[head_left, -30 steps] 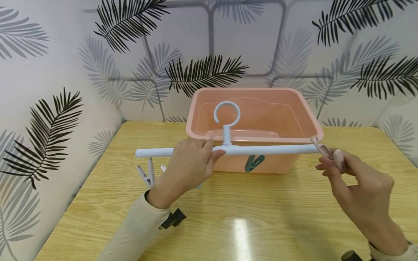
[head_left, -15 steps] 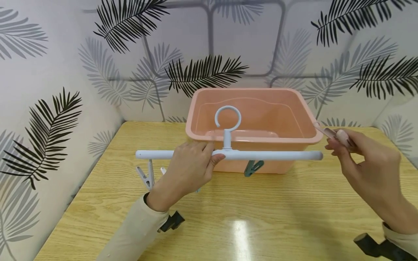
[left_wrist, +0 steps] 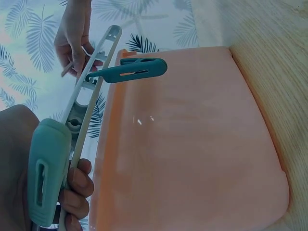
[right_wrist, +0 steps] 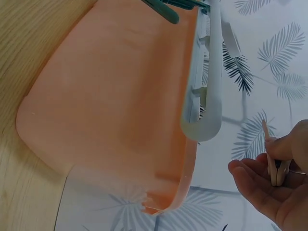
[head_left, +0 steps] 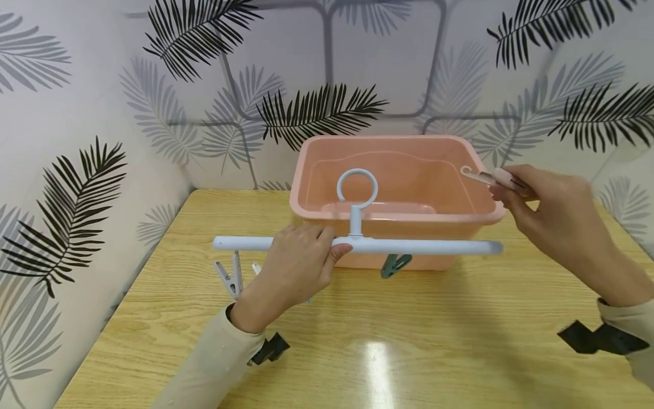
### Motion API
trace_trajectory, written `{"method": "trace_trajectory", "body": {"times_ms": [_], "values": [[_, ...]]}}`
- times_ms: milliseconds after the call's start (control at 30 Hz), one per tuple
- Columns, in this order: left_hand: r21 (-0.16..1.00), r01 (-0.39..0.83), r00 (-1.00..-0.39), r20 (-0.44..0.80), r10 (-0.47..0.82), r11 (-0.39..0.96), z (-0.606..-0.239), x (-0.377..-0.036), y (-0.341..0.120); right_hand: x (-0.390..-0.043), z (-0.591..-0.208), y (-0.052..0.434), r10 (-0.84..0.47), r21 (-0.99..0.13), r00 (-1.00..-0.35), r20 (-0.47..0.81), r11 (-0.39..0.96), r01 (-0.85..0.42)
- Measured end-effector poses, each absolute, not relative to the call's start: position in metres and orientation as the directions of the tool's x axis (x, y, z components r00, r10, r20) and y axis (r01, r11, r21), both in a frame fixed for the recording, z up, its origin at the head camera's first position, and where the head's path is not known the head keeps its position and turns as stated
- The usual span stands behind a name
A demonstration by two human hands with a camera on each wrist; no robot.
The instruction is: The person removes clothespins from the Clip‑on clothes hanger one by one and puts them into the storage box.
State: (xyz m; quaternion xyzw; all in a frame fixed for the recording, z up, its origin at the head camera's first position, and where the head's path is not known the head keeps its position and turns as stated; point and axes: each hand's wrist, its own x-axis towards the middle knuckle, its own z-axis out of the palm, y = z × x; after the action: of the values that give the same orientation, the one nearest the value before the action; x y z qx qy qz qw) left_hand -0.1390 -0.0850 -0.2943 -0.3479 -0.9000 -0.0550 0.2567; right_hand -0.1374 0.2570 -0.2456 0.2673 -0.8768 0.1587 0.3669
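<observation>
My left hand [head_left: 298, 262] grips the bar of a pale blue clip hanger [head_left: 414, 246] just left of its ring hook [head_left: 357, 183], holding it level above the table in front of a pink tub [head_left: 475, 218]. A green clip [head_left: 395, 264] hangs from the bar; whitish clips [head_left: 231, 275] hang near its left end. My right hand [head_left: 549, 210] pinches a pink clothespin [head_left: 493, 178] over the tub's right rim, clear of the bar. The left wrist view shows the green clip [left_wrist: 130, 70] on the bar and a teal clip [left_wrist: 47, 175] close by my fingers.
The wooden table [head_left: 388, 341] stands in a corner of walls papered with palm leaves. The tub sits at the back centre and looks to hold nothing. Black camera mounts [head_left: 598, 337] show at both wrists.
My right hand has taken the pink clothespin off the bar's right end and lifted it up and back over the tub's right rim. The hanger has dropped slightly.
</observation>
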Motion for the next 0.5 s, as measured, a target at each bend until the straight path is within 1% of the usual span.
{"method": "trace_trajectory", "body": {"times_ms": [167,267,400,500], "values": [[-0.073,0.658,-0.624,0.504,0.597,0.75,-0.295,-0.139,-0.085,-0.156,-0.243,0.253,-0.381,-0.128,-0.631,0.675,0.783,-0.609],[-0.07,0.659,-0.624,0.504,0.597,0.749,-0.296,-0.139,-0.085,-0.165,-0.247,0.251,-0.376,-0.15,-0.671,0.639,0.795,-0.588],[-0.072,0.662,-0.624,0.498,0.602,0.746,-0.298,-0.137,-0.085,-0.177,-0.252,0.25,-0.366,-0.155,-0.715,0.596,0.821,-0.549],[-0.076,0.661,-0.627,0.491,0.605,0.746,-0.3,-0.136,-0.085,-0.186,-0.252,0.249,-0.383,-0.138,-0.725,0.573,0.827,-0.545]]}}
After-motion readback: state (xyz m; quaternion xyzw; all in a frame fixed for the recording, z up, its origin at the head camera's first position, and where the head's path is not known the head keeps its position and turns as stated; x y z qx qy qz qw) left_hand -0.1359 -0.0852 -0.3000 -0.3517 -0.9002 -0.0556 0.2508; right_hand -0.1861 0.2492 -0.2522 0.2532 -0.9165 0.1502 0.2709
